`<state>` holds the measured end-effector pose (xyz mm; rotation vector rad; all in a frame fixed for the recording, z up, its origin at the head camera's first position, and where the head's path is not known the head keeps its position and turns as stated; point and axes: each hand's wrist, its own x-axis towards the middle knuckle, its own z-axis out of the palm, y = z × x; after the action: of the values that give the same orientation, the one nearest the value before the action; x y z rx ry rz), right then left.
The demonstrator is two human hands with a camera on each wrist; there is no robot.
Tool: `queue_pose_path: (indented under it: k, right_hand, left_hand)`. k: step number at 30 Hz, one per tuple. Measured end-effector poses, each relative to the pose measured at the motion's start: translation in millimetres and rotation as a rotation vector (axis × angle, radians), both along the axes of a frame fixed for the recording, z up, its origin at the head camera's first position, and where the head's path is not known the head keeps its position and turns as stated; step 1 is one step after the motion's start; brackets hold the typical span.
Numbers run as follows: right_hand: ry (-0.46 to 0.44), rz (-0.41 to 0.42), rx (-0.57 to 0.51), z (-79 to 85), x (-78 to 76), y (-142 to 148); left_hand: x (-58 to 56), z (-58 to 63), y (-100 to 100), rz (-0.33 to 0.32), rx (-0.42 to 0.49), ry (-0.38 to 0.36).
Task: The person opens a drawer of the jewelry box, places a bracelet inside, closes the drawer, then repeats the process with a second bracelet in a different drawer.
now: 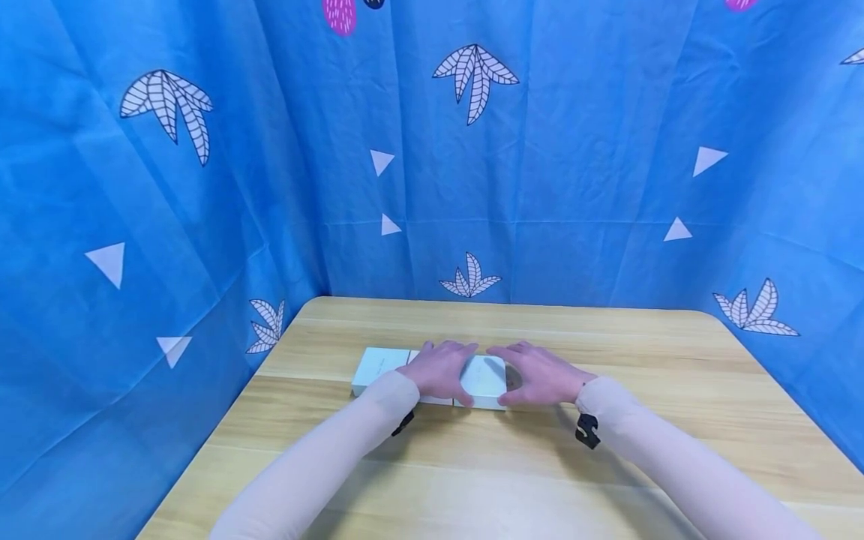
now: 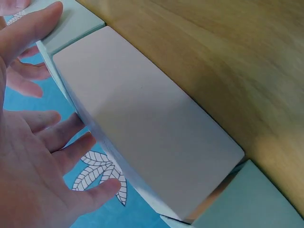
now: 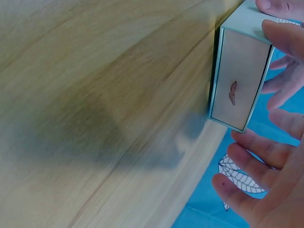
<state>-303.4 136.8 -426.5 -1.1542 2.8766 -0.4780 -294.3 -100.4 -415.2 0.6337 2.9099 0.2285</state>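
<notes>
Boxes stand in a row on the table: a pale green box [image 1: 380, 365] at the left, a pinkish-white box [image 2: 147, 118] in the middle, and another pale green box [image 1: 482, 381] at the right. My left hand [image 1: 442, 370] spans the middle and right boxes, thumb by the near side and spread fingers along the far side. At the right end, my right hand [image 1: 545, 375] has its thumb by the near edge and fingertips at the far corner. The end panel [image 3: 240, 71] of the right box is white with a small brown tab [image 3: 232, 92]. My left hand partly hides the middle box.
The wooden table [image 1: 499, 487] extends around the row, its far edge close to a blue curtain [image 1: 574, 180] with white leaf prints. Black bands sit at both wrists. A narrow gap shows brown between the middle and left boxes in the left wrist view.
</notes>
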Motion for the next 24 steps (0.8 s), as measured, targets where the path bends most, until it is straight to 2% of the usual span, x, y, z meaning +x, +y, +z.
queue_pose_path:
  k: [10,24]
  right_hand:
    - [0.011,0.005,-0.008,-4.3,-5.1,-0.1]
    - [0.032,0.007,0.007,-5.3,-4.6,-0.8]
  left_hand:
    - [-4.8,-1.1,0.0,0.005,0.011,-0.010]
    - [-2.0,-2.6,-3.2,0.016,0.016,-0.019]
